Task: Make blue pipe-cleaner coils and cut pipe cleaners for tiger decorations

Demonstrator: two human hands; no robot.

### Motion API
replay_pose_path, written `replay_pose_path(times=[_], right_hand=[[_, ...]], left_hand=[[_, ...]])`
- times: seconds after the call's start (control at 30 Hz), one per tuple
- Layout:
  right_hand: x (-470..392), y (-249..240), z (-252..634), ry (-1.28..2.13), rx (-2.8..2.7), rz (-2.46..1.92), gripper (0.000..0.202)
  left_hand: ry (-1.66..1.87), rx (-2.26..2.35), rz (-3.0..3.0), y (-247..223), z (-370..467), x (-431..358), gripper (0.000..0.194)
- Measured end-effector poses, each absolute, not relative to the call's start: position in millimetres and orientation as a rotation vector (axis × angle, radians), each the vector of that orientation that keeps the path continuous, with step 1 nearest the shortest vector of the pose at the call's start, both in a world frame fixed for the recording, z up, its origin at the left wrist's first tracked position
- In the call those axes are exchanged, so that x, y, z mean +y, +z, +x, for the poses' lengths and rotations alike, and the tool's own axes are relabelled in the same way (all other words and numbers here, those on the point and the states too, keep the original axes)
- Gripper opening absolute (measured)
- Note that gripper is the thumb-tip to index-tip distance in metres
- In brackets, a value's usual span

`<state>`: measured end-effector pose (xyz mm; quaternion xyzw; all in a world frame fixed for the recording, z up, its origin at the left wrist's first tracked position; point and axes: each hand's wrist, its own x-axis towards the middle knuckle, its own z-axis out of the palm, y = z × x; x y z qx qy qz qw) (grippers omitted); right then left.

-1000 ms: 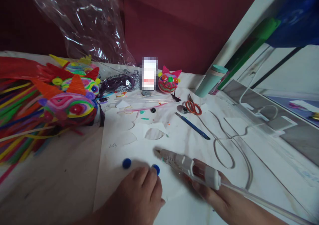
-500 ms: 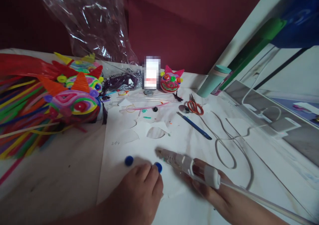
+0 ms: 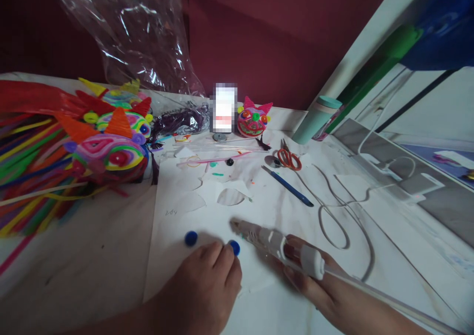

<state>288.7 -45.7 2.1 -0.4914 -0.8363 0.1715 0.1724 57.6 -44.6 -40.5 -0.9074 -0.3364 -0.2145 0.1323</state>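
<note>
My left hand [image 3: 213, 280] is closed over the white paper [image 3: 177, 226], its fingertips at a small blue disc [image 3: 234, 248] that shows just past the knuckles. Whether the fingers pinch the disc is hard to see. A second blue disc [image 3: 191, 238] lies on the paper to the left. My right hand [image 3: 314, 280] is wrapped round a white glue gun [image 3: 274, 241]. The gun's nozzle points left, a little above the first disc and apart from it. A strip of clear material trails from the gun's back to the lower right.
Colourful masks [image 3: 107, 154] with ribbons stand on the left. Behind are a phone [image 3: 224, 107] and a small pink mask [image 3: 255, 119]. Orange scissors [image 3: 289, 158], a blue pen-like tool [image 3: 291, 188], looped cable [image 3: 333, 226] and a green cup [image 3: 316, 120] lie or stand on the right.
</note>
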Motion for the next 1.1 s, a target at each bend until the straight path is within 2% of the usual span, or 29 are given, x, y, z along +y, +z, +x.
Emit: replay_pose_path(times=[0.47,0.8,0.97,1.1], right_hand=[[-46.2,0.0,289.2,0.405,-2.373,-1.39,0.022],[-45.6,4.0,289.9,0.649,-2.275,-1.426,0.022],[-47.5,-0.5,300.9,0.919,-2.15,-1.362,0.038],[-35.9,-6.8,310.6,0.729,-1.843,-1.48,0.038]], left_hand=[[-0.559,-0.974,-2.625,-40.1,57.6,-45.2,0.019],[-0.602,-0.962,-2.625,-40.6,57.4,-45.2,0.017],[-0.549,-0.982,-2.637,-40.5,57.0,-46.3,0.018],[-0.51,-0.987,-2.664,-39.2,56.5,-45.3,0.017]])
